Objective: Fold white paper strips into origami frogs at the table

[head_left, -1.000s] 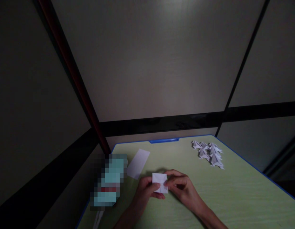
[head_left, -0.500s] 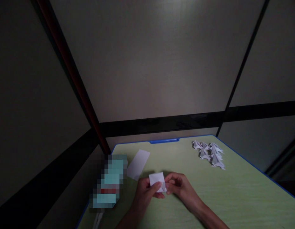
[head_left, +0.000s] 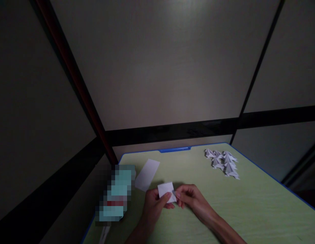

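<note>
A small folded piece of white paper (head_left: 165, 188) is held above the near middle of the table. My left hand (head_left: 154, 204) grips it from the left, thumb pressed flat on its face and fingers underneath. At its right edge my right hand (head_left: 188, 196) pinches the paper between thumb and fingertips, the other fingers curled. Flat on the table beyond my left hand lies a plain white sheet of paper (head_left: 147, 174). Several folded white paper figures (head_left: 228, 164) with pointed tips stand grouped at the far right.
The light green table (head_left: 259, 206) has a blue rim and a blue handle-like strip (head_left: 175, 149) at its far edge. A pixelated pale teal object (head_left: 119, 191) lies along the left side. Panelled walls (head_left: 170, 67) rise behind and at the sides.
My right thumb and fingertips have shifted up slightly along the paper's right edge. The paper's lower right corner now looks flatter. My left hand keeps its hold.
</note>
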Demonstrator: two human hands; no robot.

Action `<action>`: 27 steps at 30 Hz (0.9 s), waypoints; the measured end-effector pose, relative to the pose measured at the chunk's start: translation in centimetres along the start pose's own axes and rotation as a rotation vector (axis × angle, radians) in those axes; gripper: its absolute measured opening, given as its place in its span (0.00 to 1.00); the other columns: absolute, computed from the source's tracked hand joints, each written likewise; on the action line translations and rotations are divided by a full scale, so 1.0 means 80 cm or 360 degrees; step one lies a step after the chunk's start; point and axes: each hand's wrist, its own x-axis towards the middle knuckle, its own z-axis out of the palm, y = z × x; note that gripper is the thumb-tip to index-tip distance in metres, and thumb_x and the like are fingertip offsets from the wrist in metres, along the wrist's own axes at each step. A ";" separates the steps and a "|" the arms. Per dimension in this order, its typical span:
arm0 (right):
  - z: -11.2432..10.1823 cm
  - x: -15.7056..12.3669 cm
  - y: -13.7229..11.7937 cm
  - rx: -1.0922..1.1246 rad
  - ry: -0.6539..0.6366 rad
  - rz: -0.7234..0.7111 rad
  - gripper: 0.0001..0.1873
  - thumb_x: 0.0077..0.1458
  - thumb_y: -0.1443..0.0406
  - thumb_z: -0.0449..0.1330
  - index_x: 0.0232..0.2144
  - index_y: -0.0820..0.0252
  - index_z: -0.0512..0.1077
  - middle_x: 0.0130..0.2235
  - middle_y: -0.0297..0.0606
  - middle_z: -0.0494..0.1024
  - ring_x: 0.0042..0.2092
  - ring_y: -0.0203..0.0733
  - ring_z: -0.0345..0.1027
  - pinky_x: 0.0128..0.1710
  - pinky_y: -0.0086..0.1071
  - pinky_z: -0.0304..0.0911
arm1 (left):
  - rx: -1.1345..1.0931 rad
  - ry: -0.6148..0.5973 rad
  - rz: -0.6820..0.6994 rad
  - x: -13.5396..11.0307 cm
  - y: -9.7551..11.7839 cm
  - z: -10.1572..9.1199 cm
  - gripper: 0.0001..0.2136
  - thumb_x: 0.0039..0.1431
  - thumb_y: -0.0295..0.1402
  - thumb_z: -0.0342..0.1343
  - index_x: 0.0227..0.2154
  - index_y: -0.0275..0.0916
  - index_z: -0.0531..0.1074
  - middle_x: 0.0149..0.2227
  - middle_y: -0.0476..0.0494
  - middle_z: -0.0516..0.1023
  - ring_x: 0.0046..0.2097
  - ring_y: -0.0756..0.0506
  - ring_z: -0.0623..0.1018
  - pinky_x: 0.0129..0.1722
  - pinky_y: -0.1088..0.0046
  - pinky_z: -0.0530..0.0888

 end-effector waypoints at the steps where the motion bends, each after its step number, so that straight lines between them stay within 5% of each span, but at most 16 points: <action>1: 0.000 0.000 0.000 -0.0038 -0.0003 0.0011 0.11 0.34 0.62 0.61 0.15 0.68 0.68 0.13 0.29 0.66 0.16 0.27 0.56 0.16 0.22 0.51 | 0.0011 0.0024 -0.0008 0.000 0.000 0.000 0.11 0.36 0.35 0.58 0.17 0.28 0.72 0.16 0.43 0.74 0.17 0.50 0.71 0.17 0.78 0.67; 17: -0.002 -0.001 0.006 -0.0256 -0.0080 -0.0049 0.15 0.39 0.58 0.57 0.16 0.66 0.66 0.14 0.29 0.65 0.16 0.27 0.56 0.16 0.22 0.52 | 0.0055 0.0047 -0.0044 0.001 0.002 0.003 0.08 0.35 0.32 0.57 0.17 0.29 0.72 0.16 0.44 0.74 0.17 0.50 0.71 0.17 0.78 0.68; 27: 0.010 -0.007 0.003 -0.0412 0.0156 -0.0303 0.11 0.37 0.64 0.61 0.25 0.64 0.68 0.22 0.35 0.72 0.25 0.35 0.64 0.25 0.27 0.61 | 0.0061 0.0145 -0.0033 0.002 0.000 0.002 0.11 0.35 0.35 0.58 0.18 0.29 0.72 0.16 0.45 0.74 0.17 0.49 0.72 0.17 0.77 0.68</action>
